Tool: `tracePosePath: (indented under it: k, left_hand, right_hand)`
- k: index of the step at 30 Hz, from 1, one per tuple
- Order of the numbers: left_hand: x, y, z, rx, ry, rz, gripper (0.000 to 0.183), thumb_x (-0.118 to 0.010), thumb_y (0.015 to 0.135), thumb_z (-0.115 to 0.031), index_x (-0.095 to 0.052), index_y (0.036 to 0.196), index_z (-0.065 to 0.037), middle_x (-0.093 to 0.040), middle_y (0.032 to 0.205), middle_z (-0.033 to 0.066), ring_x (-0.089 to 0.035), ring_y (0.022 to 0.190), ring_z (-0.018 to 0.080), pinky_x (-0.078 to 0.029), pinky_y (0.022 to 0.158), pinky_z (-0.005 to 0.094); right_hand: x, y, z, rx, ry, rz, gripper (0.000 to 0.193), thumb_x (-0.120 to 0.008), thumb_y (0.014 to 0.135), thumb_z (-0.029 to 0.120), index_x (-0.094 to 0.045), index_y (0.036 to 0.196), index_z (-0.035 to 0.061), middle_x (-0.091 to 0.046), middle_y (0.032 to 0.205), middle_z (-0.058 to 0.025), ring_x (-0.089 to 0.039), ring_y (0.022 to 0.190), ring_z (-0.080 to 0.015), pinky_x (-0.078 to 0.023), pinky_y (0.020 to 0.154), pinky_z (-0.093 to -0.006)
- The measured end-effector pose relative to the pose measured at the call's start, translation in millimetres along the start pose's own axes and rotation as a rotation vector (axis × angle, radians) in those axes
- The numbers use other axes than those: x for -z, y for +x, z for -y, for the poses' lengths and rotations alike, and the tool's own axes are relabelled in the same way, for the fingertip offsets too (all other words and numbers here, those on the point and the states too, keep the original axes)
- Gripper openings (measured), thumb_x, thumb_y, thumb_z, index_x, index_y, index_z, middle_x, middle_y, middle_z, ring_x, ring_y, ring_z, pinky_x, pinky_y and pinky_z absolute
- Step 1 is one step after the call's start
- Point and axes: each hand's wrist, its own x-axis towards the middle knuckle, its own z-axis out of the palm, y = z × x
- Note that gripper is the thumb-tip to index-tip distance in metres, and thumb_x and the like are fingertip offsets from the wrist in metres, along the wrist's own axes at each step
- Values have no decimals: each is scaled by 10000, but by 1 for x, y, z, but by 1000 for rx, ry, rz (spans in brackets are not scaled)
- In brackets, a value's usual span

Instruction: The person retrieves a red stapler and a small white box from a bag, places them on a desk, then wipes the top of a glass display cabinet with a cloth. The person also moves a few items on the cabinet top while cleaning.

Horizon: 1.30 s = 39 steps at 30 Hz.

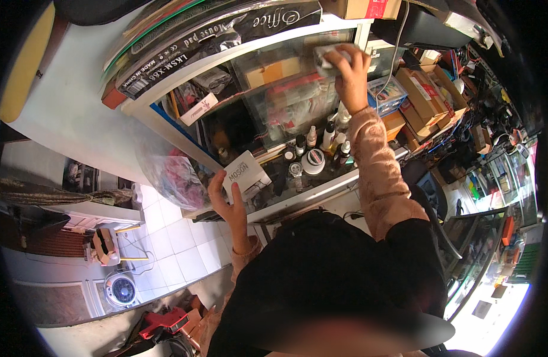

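Observation:
My right hand (349, 68) is raised to the upper part of the sliding glass panel (256, 113) of a white-framed display cabinet. It is closed round a crumpled grey cloth (332, 58), which lies against the glass. Low at the cabinet's near left corner is my left hand (229, 202), fingers apart, beside a white box (247, 174). Its fingertips overlap the box's edge, but I cannot tell whether they press on it. Small bottles (311, 137), a round white jar (313, 160) and a wristwatch (295, 174) stand on the ledge below the glass.
Flat dark packages (220, 41) are stacked on the cabinet top. Cardboard boxes (426, 98) and a blue-edged plastic bin (390, 94) crowd the right side. A clear bag (177, 178) of colourful items hangs at the left. A round fan (120, 290) sits by the tiled floor (179, 247).

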Motion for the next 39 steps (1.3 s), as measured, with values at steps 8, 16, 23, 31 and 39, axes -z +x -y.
tracePosePath:
  k: [8, 16, 23, 31, 39]
  left_hand:
    - [17, -30, 7, 147, -14, 4, 363, -636, 940, 24, -612, 1301, 3, -633, 1294, 155, -608, 1201, 274, -473, 1047, 396]
    - [28, -41, 10, 158, 34, 8, 357, -616, 971, 17, -580, 1326, 9, -637, 1295, 147, -625, 1186, 246, -478, 1048, 382]
    - [36, -47, 5, 105, 122, 14, 340, -636, 952, 14, -609, 1290, 3, -631, 1264, 158, -602, 1193, 284, -458, 1045, 405]
    - [61, -63, 19, 248, 49, -53, 354, -628, 952, 29, -609, 1305, 15, -627, 1257, 158, -619, 1157, 282, -487, 1019, 394]
    - [66, -61, 30, 253, 44, -28, 345, -639, 950, 2, -611, 1293, 15, -625, 1271, 165, -621, 1154, 292, -484, 1027, 395]
  right_hand:
    - [-4, -71, 13, -93, 27, 204, 579, -598, 686, -122, -689, 1164, 191, -582, 1263, -96, -491, 1169, -370, -427, 1008, -475]
    - [11, -3, 49, 5, 102, 174, 607, -596, 690, -130, -659, 1223, 153, -604, 1261, -92, -539, 1128, -356, -455, 994, -452]
    - [-43, -23, 79, 61, -11, 56, 515, -695, 771, 152, -650, 1253, 326, -551, 1257, -81, -509, 1084, -337, -419, 887, -504]
    - [-70, -151, 86, -40, 25, 323, 583, -721, 683, 11, -654, 1203, 264, -529, 1200, -117, -485, 1076, -358, -401, 899, -506]
    - [-81, -198, 92, 208, -90, 570, 447, -661, 826, 106, -620, 1206, 337, -540, 1235, -63, -513, 1157, -306, -429, 973, -497]
